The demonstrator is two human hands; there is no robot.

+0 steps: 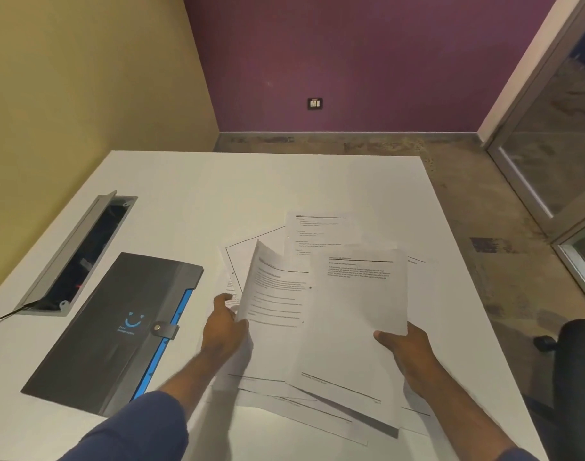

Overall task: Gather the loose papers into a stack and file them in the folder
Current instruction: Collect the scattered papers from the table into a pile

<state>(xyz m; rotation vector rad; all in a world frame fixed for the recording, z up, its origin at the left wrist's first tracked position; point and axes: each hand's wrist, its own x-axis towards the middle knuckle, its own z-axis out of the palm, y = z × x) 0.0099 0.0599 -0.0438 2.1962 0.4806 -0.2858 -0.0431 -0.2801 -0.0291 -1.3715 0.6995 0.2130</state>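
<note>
Far left: grey cable tray (81,251) recessed in the white tabletop (217,188), lid tipped up, black cable (5,317) running out its near end. Next to it a dark grey folder (111,327) lies flat and closed, snap strap (164,329) fastened over its right edge, blue inner edge showing along that side, blue smiley logo on the cover. Folder sits apart from the papers, just left of the left forearm. Left hand (224,327) in a blue sleeve (134,427) reaches in from bottom left; fingers curl on the left edge of a printed sheet (274,304), which is lifted and bowed off the pile. Loose papers (317,234) lie fanned and overlapping mid-tabletop, at mixed angles, one showing a drawn black border. More sheet edges stick out underneath toward the near edge. Right hand (404,351) pinches the lower right edge of another sheet (354,321), thumb on top, remaining fingers hidden under the paper; that sheet is raised, casting a shadow on the pile below. Far right: black office chair (577,361) past the tabletop corner, mottled brown floor (467,194), glass door frame (524,181). Back wall purple with a wall socket (315,103), left wall yellow.
</note>
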